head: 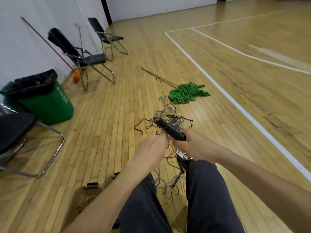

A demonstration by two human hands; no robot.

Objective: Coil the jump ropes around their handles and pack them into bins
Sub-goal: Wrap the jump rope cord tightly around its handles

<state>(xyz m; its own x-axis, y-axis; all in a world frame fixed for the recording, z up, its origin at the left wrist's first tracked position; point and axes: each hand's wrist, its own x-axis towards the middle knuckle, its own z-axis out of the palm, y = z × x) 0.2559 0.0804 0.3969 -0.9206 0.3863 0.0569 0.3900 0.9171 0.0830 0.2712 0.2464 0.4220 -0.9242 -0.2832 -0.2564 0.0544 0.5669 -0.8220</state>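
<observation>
My right hand grips a pair of black jump rope handles that point up and to the left. My left hand is just left of them, its fingertips at the rope by the handles' near end; whether it pinches the rope is hidden. A tangle of thin dark and grey ropes lies on the wooden floor beyond the handles. More rope loops and other black handles lie between my knees. A clear plastic bin stands at the lower left beside my left leg.
A green mop with a wooden stick lies past the ropes. A green waste bin with a black liner stands at the left. Folding chairs line the wall, one chair close at my left. White court lines run at the right.
</observation>
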